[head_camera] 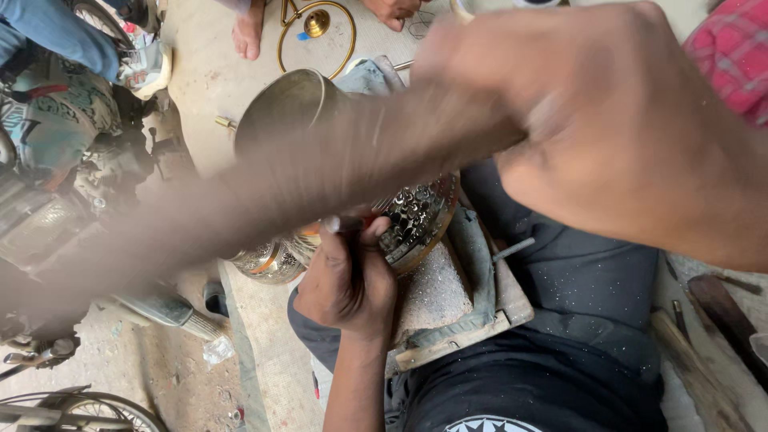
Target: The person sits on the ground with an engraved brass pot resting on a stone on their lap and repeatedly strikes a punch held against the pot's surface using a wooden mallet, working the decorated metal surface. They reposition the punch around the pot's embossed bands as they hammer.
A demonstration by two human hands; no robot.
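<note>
A: On the pad's left edge, what does the left hand do?

B: Fingers curled together, clamped on a thin tool with its upper end at the vessel. The exact tip contact is hidden by the thumb.

A: Vessel position?

B: Metal, pierced with an ornamental pattern, lying tilted on the pad's upper edge, just beyond the left hand. Its plain wide mouth points to the far left. A second patterned metal piece sits just beside it, off the pad's left side, over the floor.

A: The blur across the frame?

B: A long streak, running from lower left up to the right hand. Too blurred to say what it is.

A: Right hand state?

B: Closed in a fist, close to the camera, above the vessel. Fingers together; whatever they grip cannot be made out.

A: Right side?

B: Dark trousers under the pad. Wooden-handled tools lie on the ground at the far right.

A: Top edge?

B: Another person's bare foot beside a brass ring.
</note>
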